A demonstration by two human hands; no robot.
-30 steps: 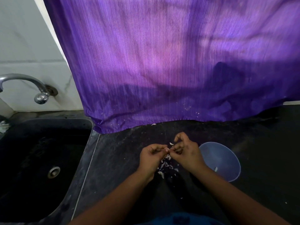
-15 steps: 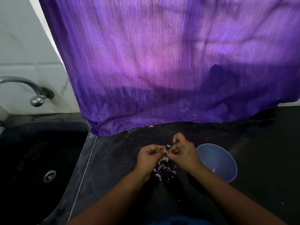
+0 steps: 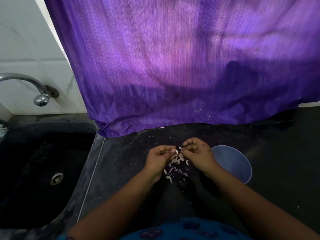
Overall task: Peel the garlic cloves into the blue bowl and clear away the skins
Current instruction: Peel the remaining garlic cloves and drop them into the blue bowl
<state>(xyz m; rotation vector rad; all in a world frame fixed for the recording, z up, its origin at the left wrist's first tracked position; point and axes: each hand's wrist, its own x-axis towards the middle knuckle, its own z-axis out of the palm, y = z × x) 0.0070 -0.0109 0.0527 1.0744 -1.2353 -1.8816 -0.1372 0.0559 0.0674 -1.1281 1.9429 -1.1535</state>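
Since the previous frame the hands have drawn slightly apart. Purple curtain (image 3: 181, 66) hangs to the dark counter (image 3: 129, 161) at 12 o'clock; black sink (image 3: 43, 170) lies at 9 o'clock. Blue bowl (image 3: 237, 163) sits at 3 o'clock, touching the right wrist. Left hand (image 3: 160, 157) pinches a garlic clove (image 3: 176, 151), long axis upright. Right hand (image 3: 197, 153), fingers curled, pinches a skin fragment (image 3: 180, 147). Skins (image 3: 174, 168) lie between the wrists.
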